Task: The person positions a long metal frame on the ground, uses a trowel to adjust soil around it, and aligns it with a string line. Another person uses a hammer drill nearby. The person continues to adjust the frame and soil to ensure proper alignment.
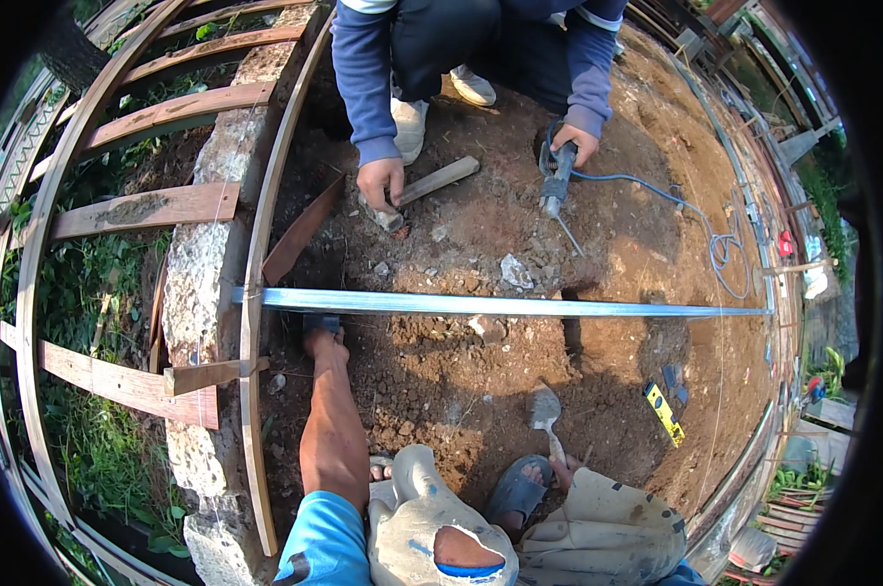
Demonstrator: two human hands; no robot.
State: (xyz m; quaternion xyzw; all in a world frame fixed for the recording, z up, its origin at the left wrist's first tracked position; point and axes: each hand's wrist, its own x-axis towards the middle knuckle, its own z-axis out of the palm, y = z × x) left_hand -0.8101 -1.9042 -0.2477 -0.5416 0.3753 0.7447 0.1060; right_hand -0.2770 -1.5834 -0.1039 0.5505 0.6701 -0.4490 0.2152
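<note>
Down by the concrete edge, my left hand (322, 340) has its fingers closed around a small dark bluish piece, partly hidden, just below a long silvery bar (461, 304). Near my right foot, my right hand (563, 471) grips the handle of a trowel (545, 405), whose blade lies against the soil. Across the bar a person crouches; one of their hands (380, 184) is at the head of a wooden-handled hammer (441, 181). Their other hand (576, 142) holds a power drill (556, 186) with its bit toward the ground.
A yellow spirit level (664, 415) and dark bluish pieces (674, 381) lie on the right. The drill's blue cord (725, 254) coils on the dirt. At left run a rough concrete beam (207, 293) and wooden planks (139, 210). A slanted reddish board (303, 232) stands beside the hammer.
</note>
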